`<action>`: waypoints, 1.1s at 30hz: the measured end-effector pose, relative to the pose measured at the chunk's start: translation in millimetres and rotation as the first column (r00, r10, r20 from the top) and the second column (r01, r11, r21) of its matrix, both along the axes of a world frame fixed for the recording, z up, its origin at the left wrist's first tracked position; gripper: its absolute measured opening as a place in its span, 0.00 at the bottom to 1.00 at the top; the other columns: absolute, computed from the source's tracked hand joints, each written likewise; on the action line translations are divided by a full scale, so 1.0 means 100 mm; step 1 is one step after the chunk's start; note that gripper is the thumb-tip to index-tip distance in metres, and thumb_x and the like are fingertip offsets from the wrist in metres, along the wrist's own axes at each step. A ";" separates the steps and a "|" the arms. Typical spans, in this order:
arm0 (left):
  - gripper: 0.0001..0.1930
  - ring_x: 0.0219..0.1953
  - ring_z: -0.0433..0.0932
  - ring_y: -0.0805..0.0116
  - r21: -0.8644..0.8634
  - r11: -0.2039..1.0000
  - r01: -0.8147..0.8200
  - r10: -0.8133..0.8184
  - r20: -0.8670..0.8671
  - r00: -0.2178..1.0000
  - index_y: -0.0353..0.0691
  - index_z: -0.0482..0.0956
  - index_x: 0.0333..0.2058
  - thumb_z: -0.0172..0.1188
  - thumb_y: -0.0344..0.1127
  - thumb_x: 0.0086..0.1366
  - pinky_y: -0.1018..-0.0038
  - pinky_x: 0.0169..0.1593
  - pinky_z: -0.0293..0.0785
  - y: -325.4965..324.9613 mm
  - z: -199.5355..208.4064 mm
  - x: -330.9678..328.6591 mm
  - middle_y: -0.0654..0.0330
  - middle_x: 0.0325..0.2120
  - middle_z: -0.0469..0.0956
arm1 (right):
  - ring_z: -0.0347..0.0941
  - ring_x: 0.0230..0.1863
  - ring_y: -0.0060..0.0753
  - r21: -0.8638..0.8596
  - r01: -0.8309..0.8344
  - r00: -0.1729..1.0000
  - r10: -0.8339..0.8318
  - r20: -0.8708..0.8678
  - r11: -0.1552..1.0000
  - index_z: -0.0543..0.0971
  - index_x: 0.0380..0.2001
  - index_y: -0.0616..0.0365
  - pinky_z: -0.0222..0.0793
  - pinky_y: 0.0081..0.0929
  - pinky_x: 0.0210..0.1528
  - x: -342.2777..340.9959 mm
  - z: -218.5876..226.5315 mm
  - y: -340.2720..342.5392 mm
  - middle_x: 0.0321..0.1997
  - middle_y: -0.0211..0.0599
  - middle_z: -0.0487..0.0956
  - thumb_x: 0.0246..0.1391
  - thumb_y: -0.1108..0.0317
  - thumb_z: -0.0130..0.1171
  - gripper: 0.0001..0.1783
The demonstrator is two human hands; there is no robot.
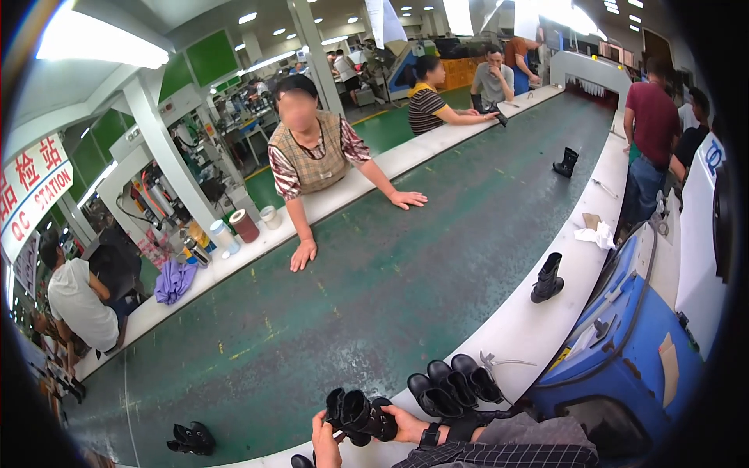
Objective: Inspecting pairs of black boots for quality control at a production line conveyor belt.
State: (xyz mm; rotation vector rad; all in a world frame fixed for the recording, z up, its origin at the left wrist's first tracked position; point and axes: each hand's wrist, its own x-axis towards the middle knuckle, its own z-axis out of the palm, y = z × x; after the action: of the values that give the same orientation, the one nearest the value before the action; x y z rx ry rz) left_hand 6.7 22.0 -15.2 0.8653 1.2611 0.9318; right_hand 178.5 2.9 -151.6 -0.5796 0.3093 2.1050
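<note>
Beside the near edge of the white bench [523, 327], in the head view, a pair of black boots [356, 413] is held up between two hands. The left hand [324, 441] is closed on the pair's left side; the right hand [406, 425] is clamped around its right side. Three more boots [452, 384] stand in a row on the bench, just right of the right hand, with a metal hand tool [505, 361] beside them; a single boot [548, 279] stands upright farther along. Across the green belt [374, 273] leans a co-worker [316, 148]. For good handling, the grip should support both boots evenly without crushing the shafts, turn them slowly toward the light, and keep clear of the neighbouring row.
</note>
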 end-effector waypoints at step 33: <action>0.22 0.24 0.77 0.49 -0.126 0.871 0.475 -0.355 -0.830 0.430 0.30 0.78 0.26 0.58 0.50 0.54 0.63 0.31 0.70 0.23 0.59 0.33 0.44 0.19 0.76 | 0.74 0.41 0.39 -0.076 -0.038 0.999 0.041 0.033 0.996 0.75 0.41 0.57 0.71 0.36 0.49 0.12 -0.07 -0.04 0.39 0.38 0.78 0.60 0.58 0.45 0.16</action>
State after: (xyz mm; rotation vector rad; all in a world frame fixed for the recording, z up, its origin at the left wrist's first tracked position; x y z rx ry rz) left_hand 39.3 45.2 43.4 1.7812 1.6666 0.1163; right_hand 190.2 -1.0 -158.9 -0.6703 0.3617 2.1264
